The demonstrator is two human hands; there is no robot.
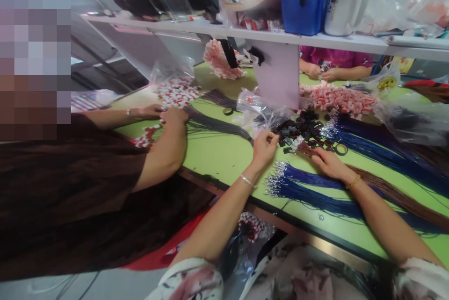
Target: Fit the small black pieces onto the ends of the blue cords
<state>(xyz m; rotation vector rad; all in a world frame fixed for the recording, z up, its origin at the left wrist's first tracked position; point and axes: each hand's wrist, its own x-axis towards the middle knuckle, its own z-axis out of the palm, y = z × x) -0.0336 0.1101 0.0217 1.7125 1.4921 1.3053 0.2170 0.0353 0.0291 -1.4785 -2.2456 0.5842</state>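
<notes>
My left hand (265,145) hovers just at the near-left edge of the pile of small black clips (304,131), fingertips pressed together as if pinching something tiny; the frame is too blurred for me to tell whether a clip is actually between them. My right hand (328,162) lies flat, fingers spread, on the brown cord bundle (386,188), which runs away from the near side of the clip pile toward the right. The bundle's metal-tipped ends sit right against the pile, so the cord and the clips are touching there. Just nearer to me than the pile lie the blue cords (308,188), their silvery tips fanned out toward my left wrist. As I judge it, the work is pairing a clip with a cord end, and doing that well means keeping my right palm pressing the brown bundle down so that only one strand lifts, and bringing the pinch in low at the pile's edge rather than digging into its middle and scattering pieces over the green counter (224,155). I should keep the brown and blue tips apart; they could tangle easily where they meet below the pile. Left of the pile, beyond a crumpled clear bag (257,113), another person's hands (168,115) work on grey cords (210,122) and red-and-white pieces (177,92); I should stay on my side of that bag.
</notes>
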